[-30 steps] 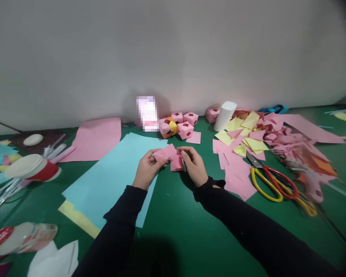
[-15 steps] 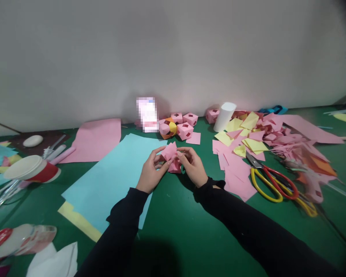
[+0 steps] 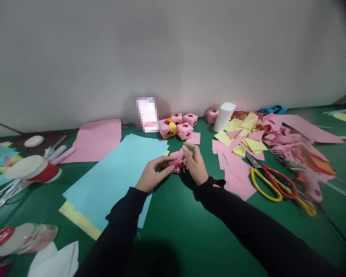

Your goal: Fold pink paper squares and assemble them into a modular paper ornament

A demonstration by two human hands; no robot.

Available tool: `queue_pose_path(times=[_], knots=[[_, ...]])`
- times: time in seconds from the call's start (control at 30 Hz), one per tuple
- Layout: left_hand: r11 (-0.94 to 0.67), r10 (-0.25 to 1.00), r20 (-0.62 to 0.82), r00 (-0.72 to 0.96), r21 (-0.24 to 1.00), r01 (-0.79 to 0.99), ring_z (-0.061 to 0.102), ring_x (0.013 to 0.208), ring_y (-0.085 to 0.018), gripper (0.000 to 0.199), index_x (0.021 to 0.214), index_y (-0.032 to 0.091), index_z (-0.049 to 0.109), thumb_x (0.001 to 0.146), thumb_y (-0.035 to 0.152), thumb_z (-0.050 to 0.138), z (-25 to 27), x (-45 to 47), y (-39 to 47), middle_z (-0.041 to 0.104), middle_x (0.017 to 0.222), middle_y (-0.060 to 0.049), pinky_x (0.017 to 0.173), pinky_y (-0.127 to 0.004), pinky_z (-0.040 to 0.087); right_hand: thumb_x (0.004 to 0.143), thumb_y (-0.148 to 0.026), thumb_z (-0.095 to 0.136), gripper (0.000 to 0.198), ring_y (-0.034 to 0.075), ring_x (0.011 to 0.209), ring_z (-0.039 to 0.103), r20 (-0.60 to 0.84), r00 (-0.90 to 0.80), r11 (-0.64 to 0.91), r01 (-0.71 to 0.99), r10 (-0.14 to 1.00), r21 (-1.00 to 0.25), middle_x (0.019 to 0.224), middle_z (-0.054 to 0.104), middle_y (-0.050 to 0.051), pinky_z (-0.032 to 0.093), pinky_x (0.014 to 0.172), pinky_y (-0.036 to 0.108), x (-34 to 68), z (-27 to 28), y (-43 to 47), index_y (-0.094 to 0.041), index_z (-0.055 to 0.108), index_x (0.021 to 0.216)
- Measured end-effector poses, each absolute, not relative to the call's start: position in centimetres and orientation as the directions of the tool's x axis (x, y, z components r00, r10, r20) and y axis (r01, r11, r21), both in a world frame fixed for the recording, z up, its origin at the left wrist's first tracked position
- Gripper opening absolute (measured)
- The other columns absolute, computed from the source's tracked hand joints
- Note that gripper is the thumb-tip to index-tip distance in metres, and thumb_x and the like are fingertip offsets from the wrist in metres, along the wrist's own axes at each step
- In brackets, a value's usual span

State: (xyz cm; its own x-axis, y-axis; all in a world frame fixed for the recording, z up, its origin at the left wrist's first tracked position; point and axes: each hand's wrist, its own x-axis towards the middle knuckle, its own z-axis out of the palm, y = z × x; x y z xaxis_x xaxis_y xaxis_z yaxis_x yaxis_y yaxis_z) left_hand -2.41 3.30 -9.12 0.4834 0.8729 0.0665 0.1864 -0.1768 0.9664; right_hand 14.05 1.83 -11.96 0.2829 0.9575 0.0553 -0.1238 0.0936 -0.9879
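The two hands meet over the green table (image 3: 173, 215), and between them is the folded pink paper (image 3: 177, 164), close in front of the person, to the right of the blue sheets (image 3: 109, 177). The left hand (image 3: 154, 175) holds the left side of this paper, with the thumb in front and the fingers behind it. The right hand (image 3: 195, 164) is narrow; its thumb and finger pinch the upper right part of the same paper. The exact folds are partly hidden by the fingers, so I cannot tell them well. Behind the hands, near the wall (image 3: 173, 57), stands a group of pink paper balls (image 3: 185, 130) around a yellow part, and a small pink square (image 3: 195, 138) lies just beside them. A white tube (image 3: 225, 117) stands tilted farther right, next to a pile of yellow papers (image 3: 255, 145) and pink papers (image 3: 238, 177). The scissors (image 3: 272, 182), with red and yellow handles, lie at the edge of this pile. Under the blue sheets, a yellow sheet (image 3: 79, 220) shows its border. On the left side there is a red and white cup (image 3: 44, 170).
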Motion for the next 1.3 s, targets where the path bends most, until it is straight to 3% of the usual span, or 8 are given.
queue_pose_path(times=[0.17,0.33,0.43,0.57,0.8,1.03,1.17,1.3], knots=[[-0.281,0.858,0.132,0.496,0.93,0.239,0.039,0.139,-0.03,0.046,0.123,0.025,0.062,0.079,0.036,0.071,-9.4,-2.7,3.3,0.054,0.142,-0.009,0.11,-0.046,0.039,0.076,-0.034,0.057,0.034,0.007,0.029,0.031,-0.056,0.291,-0.006,-0.171,0.955,-0.985,0.047,0.04,-0.015,0.025,0.032,0.021,15.4,-11.9,2.7,-0.021,0.048,0.106],[-0.378,0.853,0.122,0.508,0.815,0.439,0.013,0.149,-0.029,0.063,0.135,0.029,0.052,0.077,0.037,0.073,-9.9,-2.4,3.3,0.04,0.153,-0.005,0.115,-0.052,0.031,0.073,-0.033,0.053,0.021,0.008,0.03,0.033,-0.034,0.295,-0.028,-0.025,0.955,-0.999,0.045,0.042,-0.012,0.024,0.033,0.022,16.8,-12.1,3.3,-0.021,0.052,0.09],[-0.433,0.848,0.143,0.511,0.742,0.512,0.02,0.147,-0.03,0.061,0.137,0.026,0.049,0.08,0.033,0.068,-10.3,-2.2,3.3,0.045,0.15,-0.007,0.116,-0.053,0.028,0.072,-0.029,0.052,0.012,0.01,0.041,0.045,0.054,0.256,0.013,0.159,0.965,-0.987,0.05,0.05,-0.008,0.035,0.044,0.023,17.2,-12.2,3.3,-0.02,0.056,0.08],[-0.451,0.845,0.203,0.495,0.767,0.456,0.036,0.141,-0.028,0.05,0.133,0.023,0.051,0.085,0.028,0.06,-10.8,-2.2,3.5,0.053,0.142,-0.009,0.113,-0.049,0.034,0.072,-0.025,0.051,0.012,0.013,0.053,0.054,0.145,0.195,0.072,0.338,0.97,-0.938,0.058,0.059,-0.004,0.041,0.057,0.026,17.1,-12.1,3.0,-0.02,0.059,0.079],[-0.439,0.841,0.216,0.496,0.808,0.393,0.053,0.127,-0.026,0.048,0.13,0.022,0.052,0.085,0.03,0.063,-10.9,-2.2,3.6,0.057,0.137,-0.011,0.109,-0.047,0.04,0.074,-0.028,0.054,0.02,0.014,0.053,0.056,0.095,0.151,0.043,0.315,0.984,-0.948,0.062,0.062,-0.004,0.044,0.059,0.027,17.0,-12.2,3.0,-0.02,0.059,0.091],[-0.41,0.846,0.173,0.504,0.816,0.407,0.061,0.111,-0.024,0.063,0.132,0.029,0.052,0.074,0.035,0.077,-10.4,-2.1,3.4,0.053,0.132,-0.009,0.102,-0.047,0.047,0.076,-0.023,0.057,0.019,0.013,0.052,0.056,0.093,0.075,0.055,0.409,0.993,-0.911,0.056,0.06,-0.006,0.043,0.061,0.026,16.9,-11.9,2.9,-0.019,0.059,0.094],[-0.419,0.825,0.157,0.542,0.814,0.402,0.057,0.116,-0.026,0.072,0.133,0.032,0.053,0.067,0.037,0.083,-10.3,-2.2,3.4,0.052,0.131,-0.008,0.103,-0.047,0.046,0.077,-0.025,0.06,0.006,0.012,0.053,0.055,0.142,0.056,0.096,0.495,0.988,-0.863,0.056,0.06,-0.004,0.04,0.058,0.024,16.6,-12.0,2.8,-0.019,0.06,0.079],[-0.397,0.823,0.13,0.553,0.828,0.396,0.059,0.109,-0.025,0.084,0.14,0.032,0.045,0.065,0.035,0.084,-10.4,-2.3,3.5,0.048,0.14,-0.009,0.099,-0.046,0.049,0.08,-0.025,0.059,0.011,0.013,0.059,0.056,0.219,-0.01,0.185,0.573,0.976,-0.798,0.066,0.064,0.0,0.039,0.059,0.024,16.5,-12.0,2.6,-0.019,0.062,0.071]])
